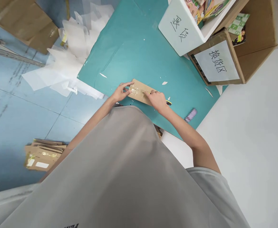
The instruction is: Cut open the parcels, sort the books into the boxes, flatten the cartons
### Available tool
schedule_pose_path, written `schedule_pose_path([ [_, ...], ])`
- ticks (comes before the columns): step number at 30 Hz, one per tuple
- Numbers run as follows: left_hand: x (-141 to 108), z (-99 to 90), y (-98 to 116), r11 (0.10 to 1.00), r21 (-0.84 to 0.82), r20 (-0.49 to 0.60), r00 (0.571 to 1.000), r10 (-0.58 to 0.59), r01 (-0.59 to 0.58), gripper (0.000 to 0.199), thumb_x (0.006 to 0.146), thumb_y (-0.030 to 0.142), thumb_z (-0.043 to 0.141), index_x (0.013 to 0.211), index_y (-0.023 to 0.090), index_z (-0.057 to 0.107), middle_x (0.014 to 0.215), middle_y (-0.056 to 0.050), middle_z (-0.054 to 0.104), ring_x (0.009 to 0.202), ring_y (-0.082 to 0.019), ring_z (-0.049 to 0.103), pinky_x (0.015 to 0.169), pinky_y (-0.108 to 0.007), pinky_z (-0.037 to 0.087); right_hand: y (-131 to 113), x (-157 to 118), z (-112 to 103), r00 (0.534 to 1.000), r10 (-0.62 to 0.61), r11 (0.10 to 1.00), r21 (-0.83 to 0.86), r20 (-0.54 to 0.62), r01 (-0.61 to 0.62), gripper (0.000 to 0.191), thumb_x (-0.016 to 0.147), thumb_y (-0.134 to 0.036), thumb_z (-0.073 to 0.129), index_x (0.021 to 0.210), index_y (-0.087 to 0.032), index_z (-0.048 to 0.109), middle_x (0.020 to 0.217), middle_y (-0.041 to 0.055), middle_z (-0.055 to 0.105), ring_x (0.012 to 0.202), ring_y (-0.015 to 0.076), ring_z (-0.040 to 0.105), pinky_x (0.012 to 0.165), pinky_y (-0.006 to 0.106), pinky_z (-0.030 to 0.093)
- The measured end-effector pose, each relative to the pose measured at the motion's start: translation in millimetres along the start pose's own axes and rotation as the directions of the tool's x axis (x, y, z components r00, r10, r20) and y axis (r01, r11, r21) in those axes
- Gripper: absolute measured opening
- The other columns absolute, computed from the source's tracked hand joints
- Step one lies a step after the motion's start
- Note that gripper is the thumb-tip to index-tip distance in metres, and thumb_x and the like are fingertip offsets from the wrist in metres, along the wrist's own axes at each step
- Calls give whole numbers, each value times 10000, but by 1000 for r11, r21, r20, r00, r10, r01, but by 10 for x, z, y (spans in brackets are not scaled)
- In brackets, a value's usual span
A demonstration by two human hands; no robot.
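A small flat cardboard box (140,95) with shiny clear tape along its top lies near the front edge of the teal table (129,47). My left hand (121,92) rests at the box's left end, thumb and fingers apart around that end. Closed in my right hand (157,99) is a utility knife (168,102); its yellow and black end sticks out behind the hand, and its tip meets the taped top of the box. Most of the knife's body is hidden by my fingers.
A white bin (181,30) holding colourful packets stands at the back right, beside an open cardboard box (245,68) with a handwritten sign. A blurred purple object (190,115) and paper scraps (164,83) lie on the table. White sheets (69,53) and flattened cartons (45,155) are at the left.
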State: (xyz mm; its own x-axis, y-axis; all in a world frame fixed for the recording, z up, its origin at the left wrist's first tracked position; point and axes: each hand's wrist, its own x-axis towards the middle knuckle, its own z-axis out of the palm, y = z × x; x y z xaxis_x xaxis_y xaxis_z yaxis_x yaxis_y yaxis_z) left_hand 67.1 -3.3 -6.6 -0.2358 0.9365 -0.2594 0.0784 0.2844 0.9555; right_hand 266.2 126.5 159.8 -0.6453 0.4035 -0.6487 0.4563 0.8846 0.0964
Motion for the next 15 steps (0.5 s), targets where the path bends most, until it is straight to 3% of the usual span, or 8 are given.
schedule_pose_path([
  [6, -4, 22, -20, 1000, 22, -24, 1000, 20, -20, 602, 919, 448, 722, 1486, 259, 648, 1378, -143, 625, 1137, -255, 640, 1083, -491, 547, 350, -420, 137, 990, 109, 994, -24, 85, -108, 453, 1088, -96, 367, 1466, -223, 583, 1180, 188, 733, 977, 277, 745, 761, 333, 465],
  [9, -2, 27, -23, 1000, 1, -25, 999, 26, -26, 601, 912, 462, 724, 1475, 263, 656, 1370, -137, 626, 1180, -263, 631, 1072, -469, 556, 451, -545, 137, 987, 139, 990, 4, 75, -140, 440, 1107, -145, 349, 1482, -223, 566, 1132, 170, 748, 918, 280, 744, 747, 342, 464],
  [12, 4, 27, -26, 1000, 6, -25, 999, 21, -21, 610, 905, 448, 727, 1477, 249, 655, 1387, -140, 624, 1172, -263, 639, 1067, -467, 559, 350, -449, 79, 996, 85, 994, 65, 0, -85, 424, 1135, -219, 322, 1491, -245, 550, 1182, 165, 744, 931, 279, 733, 769, 341, 471],
  [15, 22, 28, -48, 1000, 14, -33, 999, 25, -25, 618, 885, 437, 742, 1467, 243, 664, 1384, -135, 641, 1208, -278, 633, 1065, -461, 560, 105, -171, 2, 999, -10, 995, 96, -47, 15, 436, 1135, -212, 307, 1507, -247, 532, 1257, 171, 731, 996, 276, 722, 806, 338, 483],
])
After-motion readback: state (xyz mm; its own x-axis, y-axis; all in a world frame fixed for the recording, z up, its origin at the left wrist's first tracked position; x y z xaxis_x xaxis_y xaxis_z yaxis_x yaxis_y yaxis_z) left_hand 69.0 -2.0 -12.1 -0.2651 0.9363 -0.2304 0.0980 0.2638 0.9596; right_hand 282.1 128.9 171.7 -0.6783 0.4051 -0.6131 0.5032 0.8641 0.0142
